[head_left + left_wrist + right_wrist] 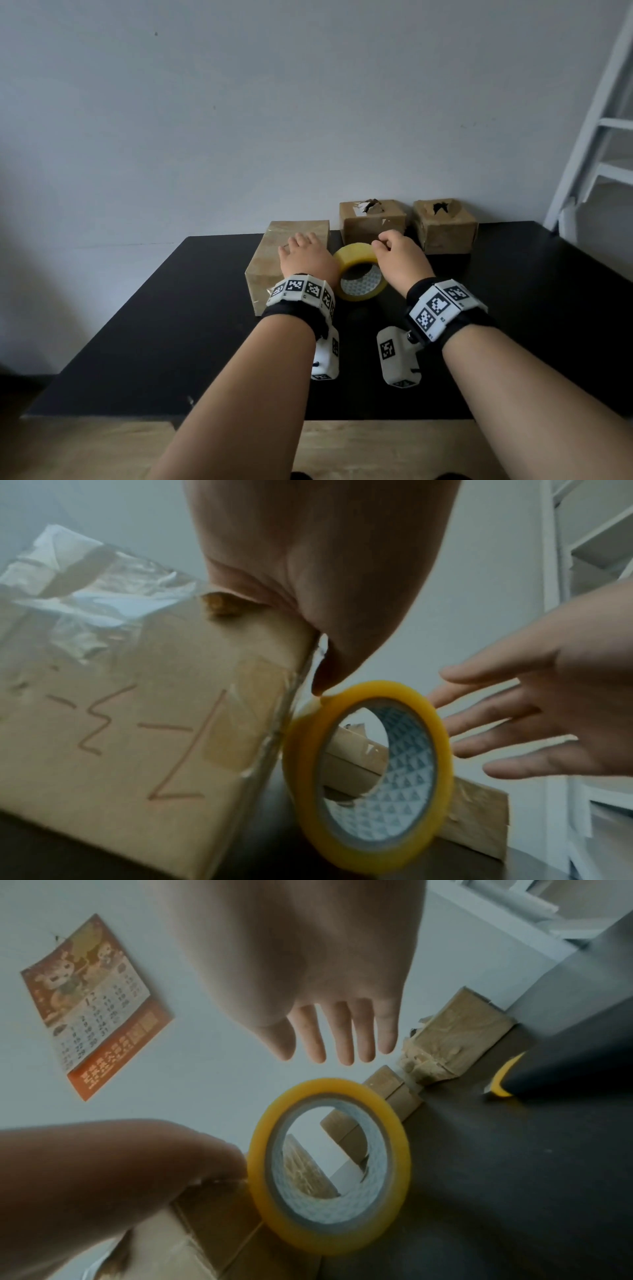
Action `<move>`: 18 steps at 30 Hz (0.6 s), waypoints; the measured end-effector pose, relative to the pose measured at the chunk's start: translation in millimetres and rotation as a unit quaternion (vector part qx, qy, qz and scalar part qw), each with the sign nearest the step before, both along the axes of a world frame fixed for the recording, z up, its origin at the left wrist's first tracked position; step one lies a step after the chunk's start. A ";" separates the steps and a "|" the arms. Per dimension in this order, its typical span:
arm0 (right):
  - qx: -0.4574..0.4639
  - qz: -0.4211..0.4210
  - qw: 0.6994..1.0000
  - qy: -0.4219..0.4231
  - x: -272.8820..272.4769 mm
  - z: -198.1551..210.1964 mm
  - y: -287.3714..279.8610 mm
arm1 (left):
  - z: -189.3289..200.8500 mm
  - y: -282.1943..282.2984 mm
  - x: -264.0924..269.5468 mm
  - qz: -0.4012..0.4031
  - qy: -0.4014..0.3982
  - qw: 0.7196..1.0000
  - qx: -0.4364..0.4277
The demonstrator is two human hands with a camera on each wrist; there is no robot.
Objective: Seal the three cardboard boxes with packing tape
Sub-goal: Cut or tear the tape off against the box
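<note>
1. While the left hand [306, 255] lies flat, fingers relaxed, on the long box [274, 260] at frame centre, its thumb touches the tape roll [360, 276].
2. The right hand [399, 255] hovers above the upright roll, fingers spread, holding nothing.
3. Two smaller boxes [371, 219] [445, 226] stand behind, at the dark surface's [154, 325] far edge.

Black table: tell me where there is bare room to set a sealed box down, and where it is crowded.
Bare: the black table to the left of the long box, and its right side in front of the right torn box. Crowded: the back middle, where the tape roll, the middle torn box, the left hand and the right hand sit close together.
</note>
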State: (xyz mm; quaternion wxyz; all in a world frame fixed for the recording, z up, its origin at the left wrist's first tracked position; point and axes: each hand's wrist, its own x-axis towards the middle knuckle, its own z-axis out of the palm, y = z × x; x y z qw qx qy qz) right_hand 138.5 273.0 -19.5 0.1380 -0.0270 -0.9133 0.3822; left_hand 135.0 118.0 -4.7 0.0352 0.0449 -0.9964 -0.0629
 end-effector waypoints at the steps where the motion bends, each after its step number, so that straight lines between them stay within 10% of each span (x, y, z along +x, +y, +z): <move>1: 0.007 -0.007 1.000 -0.009 4.3 -0.6 6.0 | -0.8 3.9 2.6 -0.007 0.009 1.000 0.001; 18: 0.209 -0.067 0.940 -0.260 56.5 -24.1 60.8 | -10.4 4.1 7.9 -0.037 0.008 0.999 -0.027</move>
